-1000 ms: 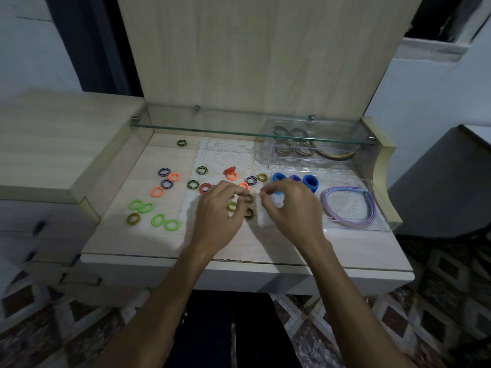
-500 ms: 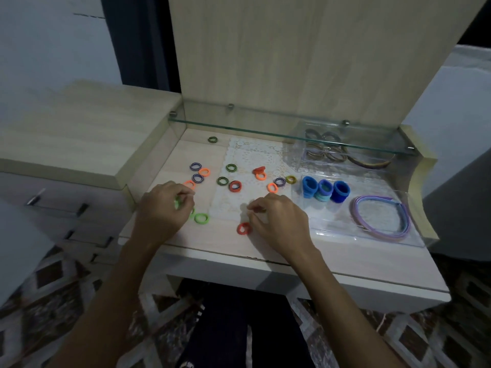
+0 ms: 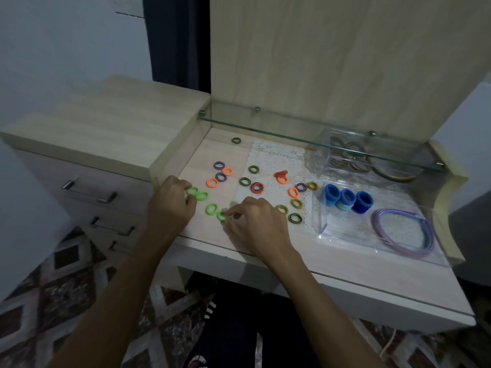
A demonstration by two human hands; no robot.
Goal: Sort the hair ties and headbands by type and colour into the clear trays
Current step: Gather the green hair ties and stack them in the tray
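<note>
Both hands have swung left to the bright green hair ties (image 3: 211,209) on the near-left bench (image 3: 345,264), left hand (image 3: 170,205) pinching one, right hand (image 3: 255,224) nipping another — better gather all before crossing to the clear tray (image 3: 322,227).

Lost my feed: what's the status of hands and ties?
Left hand fingers on a bright green hair tie. Right hand pinching another green tie. Blue ties already in near clear tray. Nothing blocking.
</note>
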